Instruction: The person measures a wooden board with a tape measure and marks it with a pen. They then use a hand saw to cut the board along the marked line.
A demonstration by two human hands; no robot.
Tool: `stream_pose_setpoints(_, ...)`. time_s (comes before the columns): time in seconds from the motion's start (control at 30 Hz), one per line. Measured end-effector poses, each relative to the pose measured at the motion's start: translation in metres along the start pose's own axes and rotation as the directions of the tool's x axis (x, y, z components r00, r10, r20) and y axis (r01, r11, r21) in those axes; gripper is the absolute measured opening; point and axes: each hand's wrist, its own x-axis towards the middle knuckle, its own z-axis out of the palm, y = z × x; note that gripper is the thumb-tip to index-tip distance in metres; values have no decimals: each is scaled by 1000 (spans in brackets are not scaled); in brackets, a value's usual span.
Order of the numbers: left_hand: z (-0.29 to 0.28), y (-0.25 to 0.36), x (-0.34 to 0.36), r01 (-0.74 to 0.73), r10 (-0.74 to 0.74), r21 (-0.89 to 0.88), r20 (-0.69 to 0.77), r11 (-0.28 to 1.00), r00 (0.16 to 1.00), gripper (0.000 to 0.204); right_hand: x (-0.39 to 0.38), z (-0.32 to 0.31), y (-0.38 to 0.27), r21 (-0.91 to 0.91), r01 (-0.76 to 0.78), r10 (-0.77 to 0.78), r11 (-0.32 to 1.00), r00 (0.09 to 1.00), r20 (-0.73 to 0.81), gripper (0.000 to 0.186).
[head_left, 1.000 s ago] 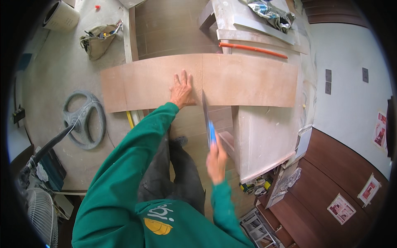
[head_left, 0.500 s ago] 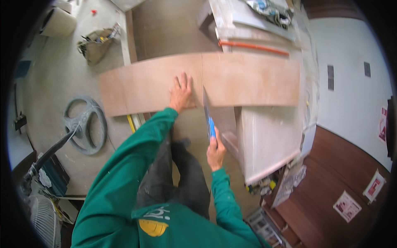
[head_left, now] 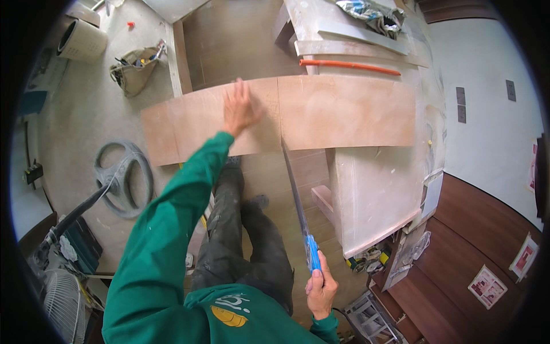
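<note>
A long light-brown wooden board (head_left: 349, 109) lies crosswise in front of me, with a thin dark line running across it near its middle. In my right hand (head_left: 322, 289) is a handsaw with a blue handle (head_left: 312, 252), the fingers wrapped round the grip. Its narrow blade (head_left: 295, 192) points away from me, and the tip is at the board's near edge where the line ends. Over the board, left of the line, is my left hand (head_left: 242, 110), smeared by motion, fingers stretched out and holding nothing. Whether it touches the wood, I cannot tell.
The board's right end rests on a dusty pale work surface (head_left: 375, 195) bearing an orange strip (head_left: 349, 67). To the left are a grey steering-wheel-shaped object (head_left: 123, 179), a tool bag (head_left: 137, 71) and a white bucket (head_left: 83, 41). A fan (head_left: 62, 304) stands at lower left.
My right hand has drawn the handsaw back toward me, so its blade has slid off the board. My left hand has shifted slightly up and left across the wood.
</note>
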Motion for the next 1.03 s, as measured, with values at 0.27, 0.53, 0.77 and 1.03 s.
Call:
stream_pose_setpoints(0.27, 12, 12, 114, 229, -81, -277, 460, 933, 884, 89, 14, -6, -25, -28, -29, 30, 999, 999, 29, 48)
stream_pose_setpoints(0.53, 18, 32, 106, 171, -98, -211, 319, 962, 943, 81, 185, 71, -29, 8, -65, 64, 998, 995, 82, 45)
stream_pose_setpoints(0.77, 20, 32, 100, 225, -153, -219, 306, 949, 940, 83, 15, -23, -28, -122, -52, 51, 991, 999, -5, 49)
stream_pose_setpoints(1.03, 21, 34, 99, 95, -62, -134, 226, 986, 972, 78, 53, -5, -16, -128, 44, -41, 991, 999, 26, 48)
